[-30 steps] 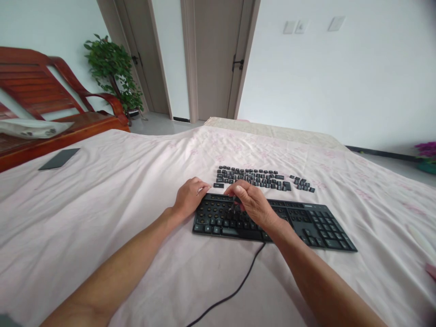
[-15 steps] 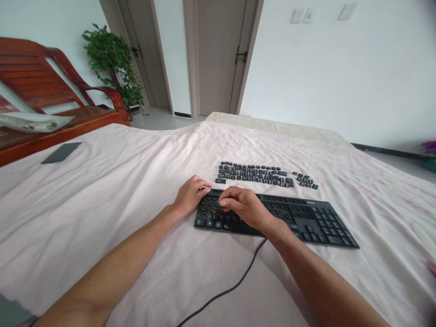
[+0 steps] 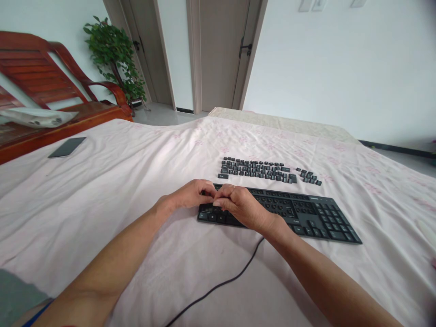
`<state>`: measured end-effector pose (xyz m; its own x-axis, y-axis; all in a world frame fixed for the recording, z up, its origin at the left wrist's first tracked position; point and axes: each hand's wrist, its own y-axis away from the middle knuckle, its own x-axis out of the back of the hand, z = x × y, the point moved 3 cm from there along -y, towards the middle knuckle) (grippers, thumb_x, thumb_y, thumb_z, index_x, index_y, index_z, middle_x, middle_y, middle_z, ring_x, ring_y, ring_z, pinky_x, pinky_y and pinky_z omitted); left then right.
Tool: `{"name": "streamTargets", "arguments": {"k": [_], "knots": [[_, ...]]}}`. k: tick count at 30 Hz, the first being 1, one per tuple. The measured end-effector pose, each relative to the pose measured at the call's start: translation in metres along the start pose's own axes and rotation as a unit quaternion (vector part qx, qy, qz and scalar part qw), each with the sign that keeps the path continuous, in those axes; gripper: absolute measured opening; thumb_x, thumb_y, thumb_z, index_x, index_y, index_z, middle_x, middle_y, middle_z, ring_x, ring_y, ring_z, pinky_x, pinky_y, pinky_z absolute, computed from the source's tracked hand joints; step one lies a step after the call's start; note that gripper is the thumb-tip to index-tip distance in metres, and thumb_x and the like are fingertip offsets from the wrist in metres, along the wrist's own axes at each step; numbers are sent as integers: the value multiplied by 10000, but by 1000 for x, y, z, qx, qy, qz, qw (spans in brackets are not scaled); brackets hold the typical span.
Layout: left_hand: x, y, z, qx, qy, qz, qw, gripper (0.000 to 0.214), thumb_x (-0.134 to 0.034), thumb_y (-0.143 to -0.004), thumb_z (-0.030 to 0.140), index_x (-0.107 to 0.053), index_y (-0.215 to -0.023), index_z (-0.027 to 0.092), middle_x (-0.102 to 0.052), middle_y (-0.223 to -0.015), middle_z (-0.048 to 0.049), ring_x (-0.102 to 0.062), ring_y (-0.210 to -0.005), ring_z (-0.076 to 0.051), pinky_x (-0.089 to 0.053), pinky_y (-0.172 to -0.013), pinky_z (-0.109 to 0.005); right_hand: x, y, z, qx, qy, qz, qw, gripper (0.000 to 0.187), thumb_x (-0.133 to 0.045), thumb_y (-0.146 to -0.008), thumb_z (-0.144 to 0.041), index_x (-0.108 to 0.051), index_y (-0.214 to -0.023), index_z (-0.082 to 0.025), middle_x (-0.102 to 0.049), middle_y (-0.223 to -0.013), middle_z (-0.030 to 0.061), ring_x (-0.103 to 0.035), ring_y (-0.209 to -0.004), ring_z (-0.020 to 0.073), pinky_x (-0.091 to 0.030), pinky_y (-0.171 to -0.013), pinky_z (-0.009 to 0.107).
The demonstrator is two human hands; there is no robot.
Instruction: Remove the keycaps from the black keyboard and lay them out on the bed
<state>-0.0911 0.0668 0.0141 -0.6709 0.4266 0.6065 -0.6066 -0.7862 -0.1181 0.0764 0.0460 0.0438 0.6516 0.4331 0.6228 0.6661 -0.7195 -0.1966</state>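
Note:
A black keyboard [image 3: 308,218] lies on the pink flowered cloth, many of its keycaps off and the bare key seats showing. Over its left end my left hand [image 3: 195,193] is closed, thumb and fingers pinched. My right hand [image 3: 240,204] meets it there, also pinched, the fingertips of both touching or nearly so. Whatever sits between the fingers is too small and hidden to name. Just beyond the keyboard, loose black keycaps [image 3: 255,169] lie in rows, with a smaller group of keycaps [image 3: 308,176] to their right.
The keyboard's black cable [image 3: 221,285] runs toward me across the cloth [image 3: 153,159]. A dark flat phone-like object [image 3: 68,147] lies at the far left. Beyond stand a wooden bench [image 3: 44,81] with a plastic bag [image 3: 37,117], a leafy plant [image 3: 112,54] and a door [image 3: 220,54].
My left hand has moved from the keyboard's top left edge inward to meet my right hand. A thin pale item seen at the left fingers earlier is no longer visible. The view has shifted slightly.

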Motion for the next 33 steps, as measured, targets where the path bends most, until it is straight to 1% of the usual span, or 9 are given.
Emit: {"name": "streamTargets", "arguments": {"k": [2, 4, 8, 12, 15, 19, 23, 29, 33], "knots": [[0, 2, 2, -13, -8, -35, 999, 164, -651, -782, 348, -739, -739, 216, -631, -721, -20, -564, -710, -171, -432, -702, -272, -2, 0, 0, 22, 25, -7, 999, 193, -532, -913, -280, -666, -815, -183, -612, -797, 10, -572, -729, 129, -442, -710, 240], [0, 3, 3, -20, -16, -47, 999, 146, -686, -752, 361, -736, -733, 226, -634, -720, -8, -558, -725, -171, -421, -721, -273, -3, 1, 1, 41, 44, -9, 998, 212, -520, -928, -294, -668, -826, -183, -616, -816, 16, -580, -753, 133, -443, -722, 237], [-6, 3, 0, -22, -69, -44, 996, 195, -720, -730, 408, -738, -800, 227, -647, -752, 5, -553, -766, -172, -400, -728, -270, -4, 5, 5, 67, 102, 4, 993, 265, -461, -965, -332, -660, -870, -185, -634, -855, 40, -595, -813, 151, -452, -771, 255], [-15, 0, -1, -58, -100, -27, 993, 212, -708, -766, 396, -733, -846, 202, -641, -761, 14, -546, -766, -151, -379, -745, -264, -7, 10, 15, 97, 150, 27, 984, 326, -397, -987, -355, -653, -872, -191, -647, -833, 54, -609, -794, 158, -465, -753, 267], [-18, -1, 0, -64, -103, -16, 992, 206, -714, -764, 395, -725, -834, 202, -639, -765, 21, -552, -771, -142, -377, -753, -256, -10, 13, 25, 112, 118, 74, 984, 370, -360, -994, -354, -637, -813, -190, -655, -808, 59, -615, -755, 154, -478, -716, 264], [-16, -1, 3, -48, -101, -15, 994, 232, -750, -720, 409, -725, -846, 216, -667, -793, 22, -568, -781, -146, -384, -740, -251, -13, 17, 33, 124, 65, 133, 981, 360, -365, -988, -343, -626, -787, -199, -662, -782, 53, -622, -744, 154, -490, -711, 267], [-17, -1, 1, -22, -82, -23, 996, 232, -752, -716, 395, -747, -894, 247, -707, -825, 12, -590, -800, -161, -404, -751, -261, -6, 21, 36, 68, 10, 211, 975, 395, -349, -988, -355, -620, -750, -195, -639, -731, 44, -622, -685, 140, -494, -663, 246], [-12, -1, -5, -18, -15, -36, 999, 265, -738, -735, 346, -743, -974, 233, -688, -911, -19, -621, -829, -165, -457, -773, -265, -1, 24, 31, 64, -18, 245, 967, 428, -338, -988, -384, -616, -725, -192, -612, -704, 37, -588, -638, 133, -486, -659, 258], [-10, 0, -4, -27, -8, -44, 999, 182, -726, -747, 311, -751, -905, 225, -677, -938, -24, -622, -868, -168, -462, -819, -273, 6, 25, 21, 106, -14, 264, 959, 418, -315, -994, -353, -569, -702, -197, -587, -701, 36, -571, -675, 148, -474, -699, 289]]}}
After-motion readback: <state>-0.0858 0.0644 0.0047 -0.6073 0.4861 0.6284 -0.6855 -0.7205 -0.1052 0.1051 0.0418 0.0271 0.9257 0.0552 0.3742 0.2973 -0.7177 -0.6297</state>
